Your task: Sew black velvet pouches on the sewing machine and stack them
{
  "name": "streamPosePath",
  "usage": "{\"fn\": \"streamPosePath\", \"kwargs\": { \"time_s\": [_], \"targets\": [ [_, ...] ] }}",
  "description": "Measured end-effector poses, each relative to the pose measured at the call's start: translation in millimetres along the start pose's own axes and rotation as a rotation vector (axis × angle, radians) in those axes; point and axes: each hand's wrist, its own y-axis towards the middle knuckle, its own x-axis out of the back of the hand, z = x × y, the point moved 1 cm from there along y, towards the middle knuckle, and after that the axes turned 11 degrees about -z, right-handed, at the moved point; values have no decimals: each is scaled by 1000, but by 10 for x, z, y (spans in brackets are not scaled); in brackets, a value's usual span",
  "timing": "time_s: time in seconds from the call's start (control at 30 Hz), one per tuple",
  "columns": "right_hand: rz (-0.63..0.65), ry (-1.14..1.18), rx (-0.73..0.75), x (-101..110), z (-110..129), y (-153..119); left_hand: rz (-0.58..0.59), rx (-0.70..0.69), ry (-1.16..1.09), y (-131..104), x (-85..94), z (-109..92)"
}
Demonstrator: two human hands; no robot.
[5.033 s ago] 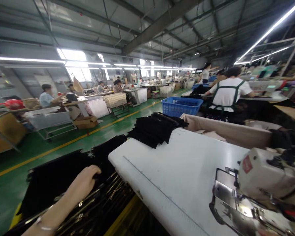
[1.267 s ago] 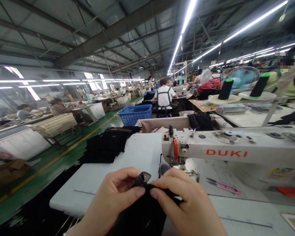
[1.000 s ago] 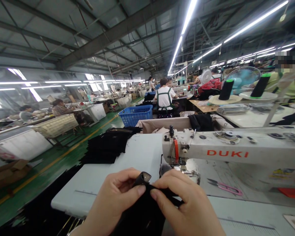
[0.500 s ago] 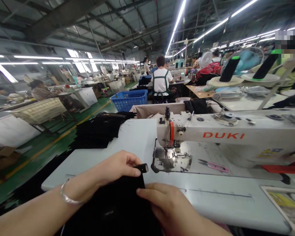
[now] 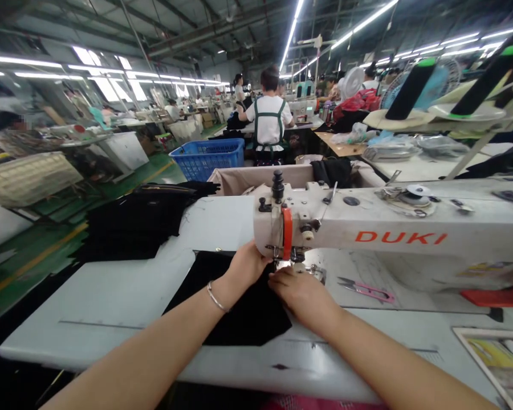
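Note:
A black fabric piece [image 5: 239,313] lies flat on the pale sewing table, its upper right edge at the needle area of the white sewing machine [image 5: 325,222]. My left hand [image 5: 248,265], with a silver bangle at the wrist, is closed on the fabric's edge just left of the presser foot. On the right of the needle, my right hand [image 5: 301,290] has its fingers pressed together on the same fabric edge. Both sets of fingertips are close together beneath the machine head, which partly hides them along with the needle.
Pink-handled snips [image 5: 370,289] lie on the machine bed at the right. A black fabric pile [image 5: 132,222] rests at the left. Behind the machine stand a cloth-lined bin [image 5: 235,177] and a blue basket [image 5: 209,158]. A person in a white shirt sits beyond.
Both hands have moved forward with the black fabric from the table's front to the needle area. The fabric now lies flat, and the small black strip end is no longer visible.

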Motion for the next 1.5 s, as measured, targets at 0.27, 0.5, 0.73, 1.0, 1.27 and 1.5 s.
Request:
{"fn": "streamPosePath", "kwargs": {
  "time_s": [0.27,0.5,0.73,1.0,1.27,1.5],
  "targets": [
    [-85,17,-18,-34,62,-204,23,-219,17,-693,96,-146],
    [-94,-13,-20,-2,83,-142,81,-390,96,-591,121,-51],
    [-76,47,-3,63,38,-198,4,-319,80,-712,68,-204],
    [-43,-23,-6,57,98,-165,79,-394,57,-618,164,-107],
    [-39,21,-62,54,52,-189,58,-337,69,-656,109,-181],
    [-45,-4,-48,45,81,-181,101,-407,22,-626,132,-100]
  ]
}}
